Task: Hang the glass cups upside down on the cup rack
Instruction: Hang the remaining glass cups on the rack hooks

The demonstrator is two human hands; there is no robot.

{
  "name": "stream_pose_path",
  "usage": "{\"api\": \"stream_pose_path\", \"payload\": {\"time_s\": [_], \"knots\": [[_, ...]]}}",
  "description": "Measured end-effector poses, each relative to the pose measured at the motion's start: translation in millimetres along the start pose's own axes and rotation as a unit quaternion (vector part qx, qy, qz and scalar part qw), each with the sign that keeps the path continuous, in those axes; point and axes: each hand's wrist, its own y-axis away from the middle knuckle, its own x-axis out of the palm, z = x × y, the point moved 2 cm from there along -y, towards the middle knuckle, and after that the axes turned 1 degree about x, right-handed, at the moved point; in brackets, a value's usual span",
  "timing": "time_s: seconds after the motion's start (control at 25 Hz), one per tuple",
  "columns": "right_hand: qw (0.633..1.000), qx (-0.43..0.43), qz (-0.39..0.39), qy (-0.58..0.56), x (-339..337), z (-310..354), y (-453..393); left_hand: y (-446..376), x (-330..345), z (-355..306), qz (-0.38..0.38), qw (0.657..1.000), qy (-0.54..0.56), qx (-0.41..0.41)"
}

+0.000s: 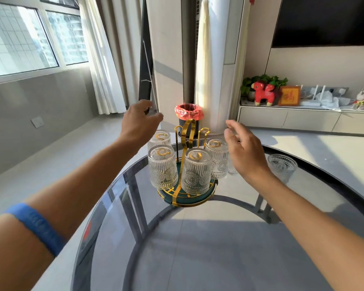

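Note:
A gold cup rack point(190, 131) with a green round base point(206, 197) stands on the glass table. Several ribbed glass cups hang upside down on it: one at front left point(162, 167), one at front middle point(195, 172), one at the right point(218, 157), one at back left point(160, 137). Two gold prongs at the back stand bare. Another glass cup point(282, 168) sits upright on the table to the right. My left hand point(140, 120) hovers above the back-left cup, fingers apart, holding nothing. My right hand point(243, 149) is beside the right cup, open, partly hiding a glass behind it.
The round glass table point(198, 248) has a dark rim and metal frame beneath. A bin with a red bag point(189, 114) stands on the floor behind the rack. A low cabinet with a red toy animal point(263, 95) and a plant runs along the right wall.

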Motion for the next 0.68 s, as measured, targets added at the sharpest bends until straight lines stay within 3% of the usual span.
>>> {"api": "stream_pose_path", "payload": {"time_s": [0.04,0.12,0.24,0.36,0.48,0.68], "knots": [[0.999,0.028,-0.02,-0.007,-8.4,-12.0,17.5,21.6,0.5,-6.4,-0.026,0.998,0.013,0.056],[0.994,0.107,-0.018,-0.005,-18.5,-40.6,53.4,73.4,15.7,-15.6,-0.009,0.988,0.049,0.147],[0.978,0.209,-0.008,-0.002,-30.8,-77.4,90.2,148.4,65.5,-14.3,0.139,0.964,0.021,0.227],[0.957,0.287,0.032,-0.008,-46.6,-102.5,118.8,203.2,124.4,8.0,0.278,0.927,-0.072,0.242],[0.944,0.318,0.075,-0.042,-57.5,-123.8,144.7,225.1,167.4,35.9,0.344,0.902,-0.174,0.195],[0.913,0.356,-0.007,-0.199,-68.6,-153.5,130.0,197.1,197.7,49.1,0.413,0.837,-0.245,0.264]]}}
